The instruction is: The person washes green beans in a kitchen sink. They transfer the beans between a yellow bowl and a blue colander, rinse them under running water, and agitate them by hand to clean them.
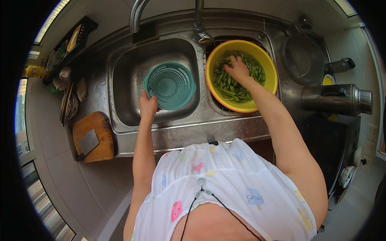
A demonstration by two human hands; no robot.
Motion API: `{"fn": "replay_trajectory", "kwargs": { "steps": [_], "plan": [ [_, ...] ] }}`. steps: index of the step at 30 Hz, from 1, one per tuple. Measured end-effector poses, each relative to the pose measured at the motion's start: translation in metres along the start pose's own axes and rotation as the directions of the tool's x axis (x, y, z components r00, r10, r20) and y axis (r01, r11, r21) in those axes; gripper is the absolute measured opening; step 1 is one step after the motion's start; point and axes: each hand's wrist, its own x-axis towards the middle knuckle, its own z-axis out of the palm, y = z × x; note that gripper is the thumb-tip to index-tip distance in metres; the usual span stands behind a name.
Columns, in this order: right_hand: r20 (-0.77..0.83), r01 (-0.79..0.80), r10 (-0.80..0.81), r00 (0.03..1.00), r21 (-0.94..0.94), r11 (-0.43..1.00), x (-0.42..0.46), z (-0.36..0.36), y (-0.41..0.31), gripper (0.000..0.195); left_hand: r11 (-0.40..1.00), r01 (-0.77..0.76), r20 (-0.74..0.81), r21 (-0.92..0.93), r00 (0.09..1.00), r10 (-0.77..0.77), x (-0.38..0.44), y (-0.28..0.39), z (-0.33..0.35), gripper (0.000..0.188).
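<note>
My left hand (pixel 148 106) grips the near left rim of a teal plastic colander (pixel 170 86). The colander is held over the left sink bowl (pixel 126 96), and nothing lies in it. On the right, a yellow plastic basin (pixel 269 75) with an orange rim contains many green pods (pixel 233 89), which sit in water. My right hand (pixel 238 70) reaches into this basin from the near right side. Its fingers are spread and touch the pods near the middle, with nothing clearly grasped. Pods under the palm are hidden.
A wire rack (pixel 211 99) supports the basin over the right bowl. Faucet (pixel 202 37) between the bowls. At left lie a wooden cutting board (pixel 104 132) and cleaver (pixel 89 142). A steel thermos (pixel 334 98) and a round lid (pixel 304 58) occupy the right counter.
</note>
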Motion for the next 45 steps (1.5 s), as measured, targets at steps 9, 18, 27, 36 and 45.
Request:
{"fn": "replay_trajectory", "kwargs": {
  "steps": [9,18,27,36,45],
  "plan": [
    [0.245,-0.028,0.119,0.962,-0.344,0.938,-0.058,-0.045,0.023,0.091,0.999,0.019,0.011,-0.042,1.0,-0.019,-0.001,-0.007,-0.003,0.026],
    [0.216,0.038,0.027,0.976,-0.291,0.956,-0.062,-0.006,-0.003,0.097,1.0,-0.005,-0.001,-0.023,1.0,0.005,0.005,-0.019,0.006,0.025],
    [-0.053,-0.082,0.091,0.994,0.152,0.985,-0.017,-0.024,0.012,0.069,1.0,-0.018,0.002,-0.02,1.0,0.018,0.001,-0.01,0.002,0.022],
    [0.247,-0.063,0.121,0.961,-0.233,0.971,-0.011,-0.021,-0.026,0.109,1.0,0.004,0.013,-0.004,1.0,-0.004,0.001,-0.002,0.007,0.024],
    [0.023,0.162,-0.164,0.986,-0.325,0.932,-0.045,0.026,-0.01,0.074,1.0,0.027,0.012,-0.011,1.0,-0.027,0.002,-0.011,0.005,0.027]
  ]
}}
